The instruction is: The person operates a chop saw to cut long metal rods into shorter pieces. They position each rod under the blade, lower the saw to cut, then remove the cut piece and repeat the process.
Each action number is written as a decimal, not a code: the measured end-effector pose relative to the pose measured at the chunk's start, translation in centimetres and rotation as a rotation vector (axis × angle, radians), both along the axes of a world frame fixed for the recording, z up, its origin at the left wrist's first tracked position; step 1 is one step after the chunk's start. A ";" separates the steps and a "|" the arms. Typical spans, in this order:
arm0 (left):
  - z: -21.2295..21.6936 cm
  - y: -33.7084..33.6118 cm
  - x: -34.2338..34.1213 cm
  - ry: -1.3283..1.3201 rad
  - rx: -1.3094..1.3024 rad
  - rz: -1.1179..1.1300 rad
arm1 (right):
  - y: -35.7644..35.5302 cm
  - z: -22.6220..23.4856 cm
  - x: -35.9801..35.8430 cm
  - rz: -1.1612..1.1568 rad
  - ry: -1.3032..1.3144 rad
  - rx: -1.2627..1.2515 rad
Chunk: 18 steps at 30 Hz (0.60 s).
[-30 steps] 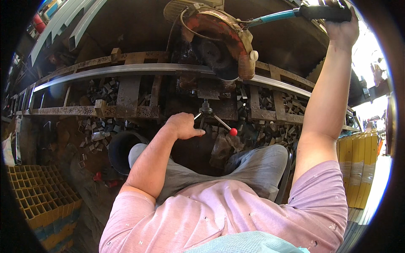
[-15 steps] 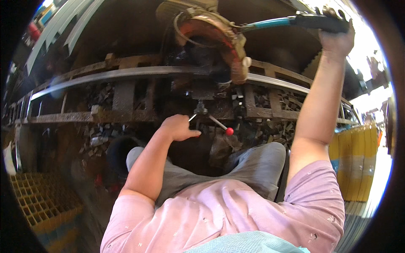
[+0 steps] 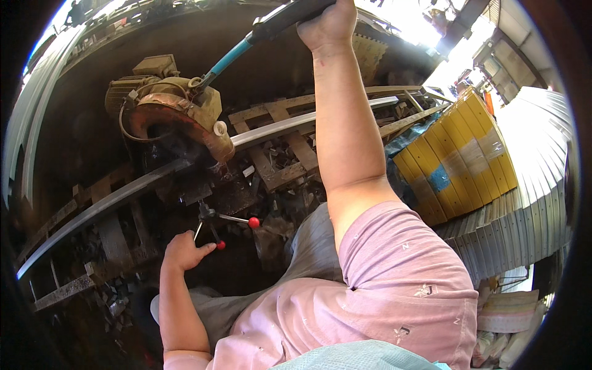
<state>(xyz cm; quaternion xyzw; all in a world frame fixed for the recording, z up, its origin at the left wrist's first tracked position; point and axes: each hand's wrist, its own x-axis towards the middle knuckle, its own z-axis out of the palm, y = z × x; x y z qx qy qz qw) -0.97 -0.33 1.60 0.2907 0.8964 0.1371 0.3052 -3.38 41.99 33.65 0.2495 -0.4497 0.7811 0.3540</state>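
At the upper left stands a cut-off saw with a dusty motor (image 3: pixel 132 89) and a rounded blade guard (image 3: pixel 179 114). My right hand (image 3: pixel 331 28) is wrapped round the black grip (image 3: pixel 283 18) of its long blue handle (image 3: pixel 228 61), with my arm stretched out. A long pale metal bar (image 3: pixel 105 209) passes beneath the guard and comes out on its right. Below the saw sits a clamp hub (image 3: pixel 206 213) with spokes ending in red knobs (image 3: pixel 253 222). My left hand (image 3: pixel 185 250) is closed round one spoke, whose end my fingers hide.
Wooden pallet frames (image 3: pixel 277 176) with many small metal offcuts lie under the bar. To the right is a stack of yellow panels (image 3: pixel 456 160) wrapped in film, beside corrugated silvery sheets (image 3: pixel 518 209). Long metal profiles (image 3: pixel 43 117) stand at the far left.
The view has turned to the right, so the saw, bar and clamp now appear farther left and slanted. Both hands keep their holds. More of the yellow stack shows.
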 end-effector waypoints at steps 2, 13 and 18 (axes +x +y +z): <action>-0.3 -0.2 0.0 0.006 0.003 0.000 | -0.2 0.0 0.2 -0.013 -0.011 -0.009; -0.6 -0.5 0.1 0.011 0.023 0.008 | -0.7 0.1 0.4 0.009 0.006 0.001; -0.3 -0.4 0.2 0.006 0.029 0.013 | -0.7 -0.1 0.4 0.012 0.028 0.008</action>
